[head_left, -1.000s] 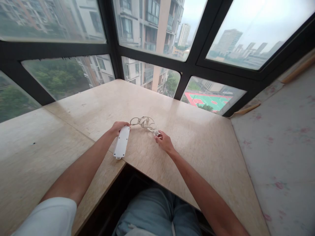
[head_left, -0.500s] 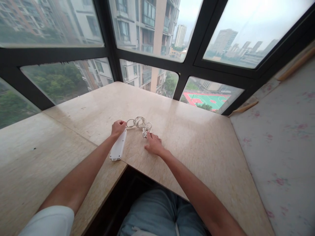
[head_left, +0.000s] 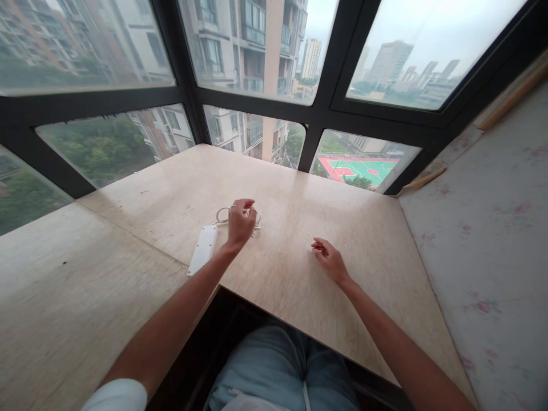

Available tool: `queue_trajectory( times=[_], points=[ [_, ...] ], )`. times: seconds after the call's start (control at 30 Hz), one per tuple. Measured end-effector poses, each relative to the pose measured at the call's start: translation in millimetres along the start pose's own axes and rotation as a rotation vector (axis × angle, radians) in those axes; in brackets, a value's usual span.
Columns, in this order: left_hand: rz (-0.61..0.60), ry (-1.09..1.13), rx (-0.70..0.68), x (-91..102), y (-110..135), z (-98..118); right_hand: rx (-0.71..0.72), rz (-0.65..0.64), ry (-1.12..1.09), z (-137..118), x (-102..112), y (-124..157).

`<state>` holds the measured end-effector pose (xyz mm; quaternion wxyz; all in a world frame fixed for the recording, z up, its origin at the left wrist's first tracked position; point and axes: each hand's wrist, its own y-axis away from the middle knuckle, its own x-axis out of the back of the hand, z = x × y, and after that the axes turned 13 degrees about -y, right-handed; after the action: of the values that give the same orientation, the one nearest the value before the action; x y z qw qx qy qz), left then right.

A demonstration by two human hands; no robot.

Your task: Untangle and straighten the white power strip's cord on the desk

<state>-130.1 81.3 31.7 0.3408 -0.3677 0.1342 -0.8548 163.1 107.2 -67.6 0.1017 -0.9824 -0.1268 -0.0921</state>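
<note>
Left hand [head_left: 241,220] on the cable, right hand [head_left: 329,260] free on the table.
Left fingers curl shut over the coiled white cable [head_left: 222,216], which lies mid-table at the far end of the flat white rectangular power strip [head_left: 203,257]. The strip's near end sits just beside the front edge of the beige marble-look tabletop [head_left: 377,268], by the knee cutout. Right hand rests well apart, fingers loosely bent, holding nothing. Bare top runs between the 2 hands and back to the black window frame [head_left: 319,123].
</note>
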Motion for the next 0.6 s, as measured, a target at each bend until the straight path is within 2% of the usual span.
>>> queue_trajectory(
  times=[0.07, 0.17, 0.23, 0.3, 0.4, 0.47, 0.6],
  points=[
    [-0.141, 0.099, -0.058, -19.2, 27.7, 34.9, -0.039, 0.128, -0.006, 4.5, 41.1, 17.6],
    [-0.421, 0.226, -0.109, -52.7, 75.0, 76.8, -0.105, 0.32, -0.02, 9.3, 96.8, 49.7],
    [-0.587, 0.277, -0.12, -77.0, 105.0, 95.9, -0.135, 0.422, -0.025, 11.8, 126.5, 72.7],
    [-0.695, 0.302, -0.119, -101.2, 130.6, 108.3, -0.156, 0.512, -0.023, 14.3, 148.0, 93.7],
    [-0.784, 0.32, -0.101, -132.3, 158.3, 116.2, -0.166, 0.617, -0.037, 17.2, 164.2, 114.5],
    [-0.791, 0.288, -0.11, -146.4, 169.1, 115.6, -0.16, 0.651, -0.06, 17.9, 166.4, 119.2],
    [-0.719, 0.211, -0.182, -156.6, 177.1, 107.9, -0.165, 0.676, -0.069, 16.2, 162.8, 115.7]
  ],
)
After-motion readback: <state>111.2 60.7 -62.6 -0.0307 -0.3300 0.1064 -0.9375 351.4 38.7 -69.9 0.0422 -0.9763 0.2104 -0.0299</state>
